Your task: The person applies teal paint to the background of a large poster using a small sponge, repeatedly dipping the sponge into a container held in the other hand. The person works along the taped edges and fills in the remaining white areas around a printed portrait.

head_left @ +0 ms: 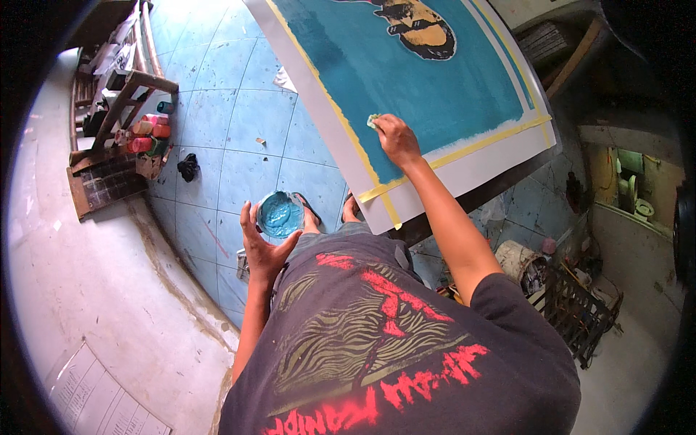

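Observation:
My left hand (262, 250) is wrapped round a small clear tub (281, 214) of thick turquoise paint, thumb on one side and fingers on the other. Over a large painted sheet (457, 101), my right hand (399, 142) pinches a small pale sponge piece (373, 122) at the blue-green surface. Whether the sponge presses on the sheet I cannot tell. Yellow masking tape (471, 150) borders the painted field, with white margin outside it. Near the far end is a painted head (420, 32) with dark hair and glasses.
Paint bottles (151, 130) stand by a wooden rack (119, 109) at the left. A black crumpled scrap (188, 167) lies on the blue tiled floor (217, 177). At the right are a stained bucket (516, 259) and a dark crate (576, 308). My feet are below the sheet's near corner.

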The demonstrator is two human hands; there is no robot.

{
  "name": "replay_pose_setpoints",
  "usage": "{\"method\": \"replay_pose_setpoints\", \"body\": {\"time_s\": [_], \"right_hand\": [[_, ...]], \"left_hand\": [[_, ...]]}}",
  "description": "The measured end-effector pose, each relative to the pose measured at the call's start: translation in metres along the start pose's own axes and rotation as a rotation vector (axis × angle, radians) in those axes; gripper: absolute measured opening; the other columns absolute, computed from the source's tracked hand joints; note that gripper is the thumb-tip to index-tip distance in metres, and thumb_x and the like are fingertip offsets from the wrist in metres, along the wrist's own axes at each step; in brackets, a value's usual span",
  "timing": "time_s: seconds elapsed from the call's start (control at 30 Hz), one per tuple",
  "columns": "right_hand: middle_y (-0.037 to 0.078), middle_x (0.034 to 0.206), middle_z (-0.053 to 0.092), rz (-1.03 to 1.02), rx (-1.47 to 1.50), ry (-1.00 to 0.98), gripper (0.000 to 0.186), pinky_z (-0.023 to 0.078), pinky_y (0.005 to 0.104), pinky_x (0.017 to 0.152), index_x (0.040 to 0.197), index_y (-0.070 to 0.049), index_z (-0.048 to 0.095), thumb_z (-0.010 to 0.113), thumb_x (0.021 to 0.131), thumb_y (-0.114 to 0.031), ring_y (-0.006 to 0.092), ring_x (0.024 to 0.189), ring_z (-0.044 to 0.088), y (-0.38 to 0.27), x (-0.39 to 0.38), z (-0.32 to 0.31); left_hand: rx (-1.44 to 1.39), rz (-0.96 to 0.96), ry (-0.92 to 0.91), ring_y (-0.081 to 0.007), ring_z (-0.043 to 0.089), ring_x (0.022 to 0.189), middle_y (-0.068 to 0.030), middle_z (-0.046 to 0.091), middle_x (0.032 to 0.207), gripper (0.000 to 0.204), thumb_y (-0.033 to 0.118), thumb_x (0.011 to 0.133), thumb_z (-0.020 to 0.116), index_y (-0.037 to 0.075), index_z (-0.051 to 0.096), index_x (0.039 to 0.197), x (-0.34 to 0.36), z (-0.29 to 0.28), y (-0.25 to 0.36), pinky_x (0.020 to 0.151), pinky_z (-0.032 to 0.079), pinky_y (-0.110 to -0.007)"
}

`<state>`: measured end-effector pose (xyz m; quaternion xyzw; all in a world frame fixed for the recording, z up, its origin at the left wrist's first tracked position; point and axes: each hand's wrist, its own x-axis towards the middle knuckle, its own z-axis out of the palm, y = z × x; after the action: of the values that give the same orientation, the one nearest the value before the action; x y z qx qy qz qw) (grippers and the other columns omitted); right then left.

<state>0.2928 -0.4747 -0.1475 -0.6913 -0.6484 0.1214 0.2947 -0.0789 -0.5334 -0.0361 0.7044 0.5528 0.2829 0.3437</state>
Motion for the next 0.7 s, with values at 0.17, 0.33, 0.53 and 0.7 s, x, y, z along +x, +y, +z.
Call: {"method": "replay_pose_setpoints", "body": {"time_s": [0.17,0.33,0.53,0.7], "right_hand": [[0.014,0.106,0.068,0.031,-0.049,-0.12,0.014,0.055,0.0458,0.085,0.101,-0.005,0.07,0.06,0.091,-0.007,0.0361,0.099,0.066,0.008,0.003,0.012],[0.014,0.103,0.067,0.006,-0.052,-0.197,0.013,0.055,0.0465,0.084,0.098,-0.005,0.069,0.061,0.088,-0.006,0.0372,0.097,0.065,0.006,-0.06,-0.013],[0.015,0.104,0.067,0.039,-0.028,-0.185,0.015,0.055,0.0461,0.083,0.101,-0.003,0.068,0.064,0.087,-0.006,0.0371,0.098,0.065,-0.002,-0.061,-0.035],[0.014,0.105,0.069,0.039,0.0,-0.049,0.015,0.053,0.0454,0.085,0.102,-0.002,0.069,0.064,0.088,-0.006,0.0363,0.098,0.066,-0.008,-0.019,-0.011]], "left_hand": [[-0.008,-0.058,0.0,-0.0372,0.051,0.13,-0.0277,0.049,0.137,0.117,0.024,0.064,0.094,0.003,0.021,0.152,-0.003,0.0,-0.002,0.107,0.043,-0.045],[0.014,-0.048,0.027,-0.0374,0.051,0.129,-0.0282,0.049,0.138,0.116,0.025,0.065,0.094,0.003,0.021,0.152,-0.006,0.005,-0.008,0.107,0.043,-0.045],[-0.005,-0.022,0.041,-0.0382,0.053,0.126,-0.0279,0.05,0.137,0.117,0.025,0.064,0.094,0.002,0.022,0.152,-0.003,0.005,-0.011,0.105,0.044,-0.045],[0.024,0.016,0.038,-0.0352,0.057,0.121,-0.0252,0.054,0.134,0.117,0.024,0.063,0.095,0.005,0.021,0.152,-0.001,0.005,-0.007,0.102,0.046,-0.043]]}}
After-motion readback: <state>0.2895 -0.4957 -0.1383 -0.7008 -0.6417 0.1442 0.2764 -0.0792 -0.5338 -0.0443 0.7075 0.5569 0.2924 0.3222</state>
